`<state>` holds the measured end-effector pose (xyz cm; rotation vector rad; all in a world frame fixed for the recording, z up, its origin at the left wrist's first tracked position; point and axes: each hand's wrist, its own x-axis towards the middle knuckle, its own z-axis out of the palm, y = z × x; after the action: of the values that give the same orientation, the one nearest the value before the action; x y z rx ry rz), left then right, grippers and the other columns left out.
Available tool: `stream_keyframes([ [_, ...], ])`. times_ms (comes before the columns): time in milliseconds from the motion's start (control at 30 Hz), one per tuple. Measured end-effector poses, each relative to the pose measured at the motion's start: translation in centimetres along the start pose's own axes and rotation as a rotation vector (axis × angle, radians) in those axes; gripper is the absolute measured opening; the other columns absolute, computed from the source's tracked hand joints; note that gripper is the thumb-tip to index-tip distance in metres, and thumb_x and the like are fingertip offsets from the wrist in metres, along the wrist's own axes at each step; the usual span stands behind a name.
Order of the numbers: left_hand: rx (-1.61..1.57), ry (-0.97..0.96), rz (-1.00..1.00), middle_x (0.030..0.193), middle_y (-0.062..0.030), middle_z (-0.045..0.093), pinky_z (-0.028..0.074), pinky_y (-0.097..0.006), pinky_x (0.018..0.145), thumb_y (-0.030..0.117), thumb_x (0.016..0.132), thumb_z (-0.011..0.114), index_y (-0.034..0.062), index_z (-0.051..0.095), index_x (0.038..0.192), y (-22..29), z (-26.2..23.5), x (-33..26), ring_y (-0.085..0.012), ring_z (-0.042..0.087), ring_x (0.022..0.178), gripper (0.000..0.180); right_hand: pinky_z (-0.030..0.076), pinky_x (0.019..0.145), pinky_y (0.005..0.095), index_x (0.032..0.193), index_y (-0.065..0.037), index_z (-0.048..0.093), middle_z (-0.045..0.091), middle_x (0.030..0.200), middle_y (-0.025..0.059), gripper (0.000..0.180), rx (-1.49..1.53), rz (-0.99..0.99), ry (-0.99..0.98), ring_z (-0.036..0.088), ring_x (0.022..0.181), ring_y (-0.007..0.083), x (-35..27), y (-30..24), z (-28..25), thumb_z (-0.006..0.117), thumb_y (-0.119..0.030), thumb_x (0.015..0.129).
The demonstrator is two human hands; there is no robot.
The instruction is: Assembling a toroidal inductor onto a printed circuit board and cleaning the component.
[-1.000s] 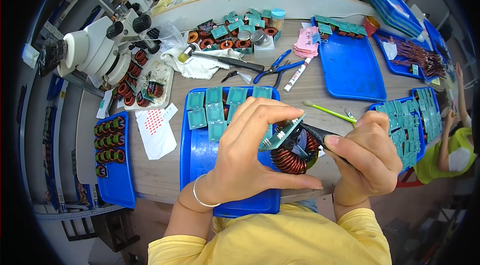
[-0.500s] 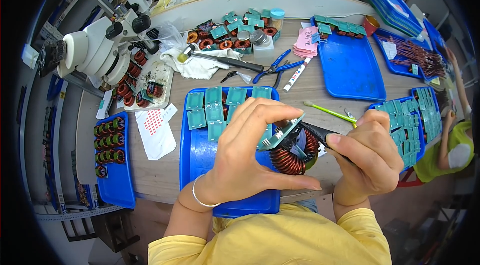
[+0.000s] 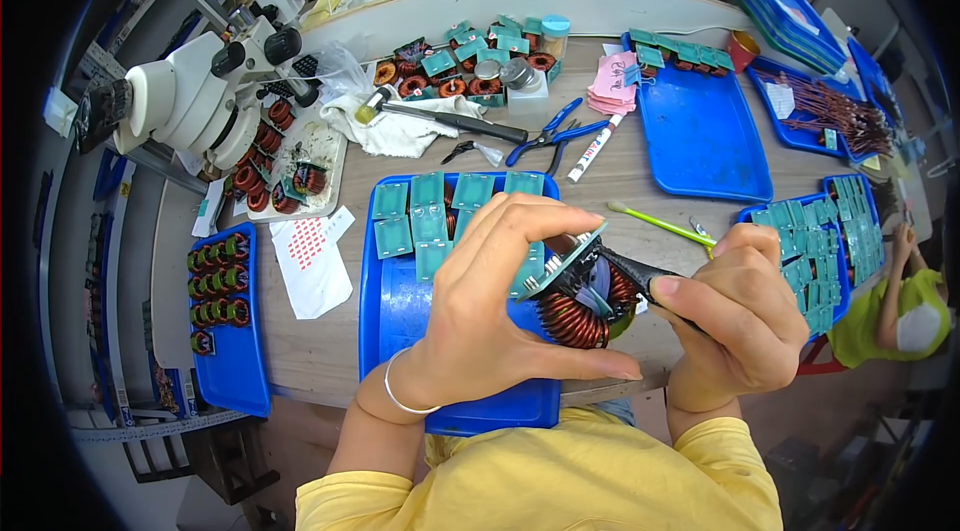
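My left hand [image 3: 490, 316] grips a copper-wound toroid coil [image 3: 573, 319] with a green circuit board [image 3: 562, 263] on its side, the fingers along the board and the thumb below the coil. Closed round a pair of black tweezers [image 3: 630, 269], my right hand [image 3: 738, 316] holds their tip at the coil, by the board's edge. Whether the tip touches a wire is too small to tell. Under the left hand lies a blue tray [image 3: 392, 321] with several green-boarded coils [image 3: 428, 224] at its far end.
Beyond the tray lie a hammer [image 3: 455, 119], blue-handled pliers [image 3: 552, 138], a white marker [image 3: 594, 149] and a green brush [image 3: 660, 225]. A microscope [image 3: 185, 101] stands at left, near a blue tray of coils [image 3: 235, 361]. At right, a co-worker in a green top [image 3: 905, 316] sits beside filled trays.
The coil and board have tilted slightly in my left hand, and the tweezers have shifted a little with them. At right, the co-worker's raised arm has come down.
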<state>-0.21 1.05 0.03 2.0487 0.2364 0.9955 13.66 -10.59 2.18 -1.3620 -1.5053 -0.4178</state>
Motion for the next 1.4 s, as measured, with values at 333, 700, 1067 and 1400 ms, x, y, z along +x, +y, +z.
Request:
stream_keyframes([
  [333,0.02,-0.011,0.049,0.097,-0.0087,0.06,0.041,-0.032,0.082,0.036,0.038,0.089,0.0015,0.055,0.103,0.0,0.1,0.0,-0.0209,0.056,0.091,0.081,0.041,0.062,0.0283,0.085,-0.008,0.069,0.051,0.062,-0.0039,0.03,0.01,-0.005,-0.07,0.047,0.054,0.011,0.1,-0.2,-0.4,0.07,-0.008,0.055],
  [700,0.005,-0.045,0.067,0.105,-0.0119,0.057,0.043,-0.034,0.086,0.028,0.041,0.09,0.0008,0.052,0.107,0.1,0.1,0.2,-0.0237,0.056,0.098,0.081,0.042,0.063,0.0286,0.082,-0.007,0.069,0.053,0.062,-0.0026,0.021,0.134,-0.001,-0.011,0.049,0.056,0.0113,-0.1,0.3,-0.3,0.07,-0.01,0.061],
  [1067,-0.474,-0.09,0.035,0.116,-0.0116,0.044,0.042,-0.033,0.096,0.004,0.061,0.08,0.0,0.046,0.116,-0.5,0.3,0.4,-0.0221,0.048,0.112,0.065,0.041,0.086,0.0313,0.128,0.003,0.04,0.048,0.104,0.0101,0.094,0.577,0.343,-0.101,0.057,0.095,0.0212,0.0,1.5,0.5,0.086,-0.02,0.049],
  [1400,-0.367,-0.102,0.18,0.111,-0.0119,0.053,0.035,-0.038,0.097,0.007,0.059,0.081,0.0,0.049,0.113,-0.9,-0.2,0.9,-0.0259,0.049,0.109,0.063,0.043,0.083,0.0306,0.127,0.003,0.039,0.048,0.107,0.0112,0.091,0.525,0.193,-0.086,0.056,0.095,0.0209,0.0,1.4,0.4,0.085,-0.012,0.05],
])
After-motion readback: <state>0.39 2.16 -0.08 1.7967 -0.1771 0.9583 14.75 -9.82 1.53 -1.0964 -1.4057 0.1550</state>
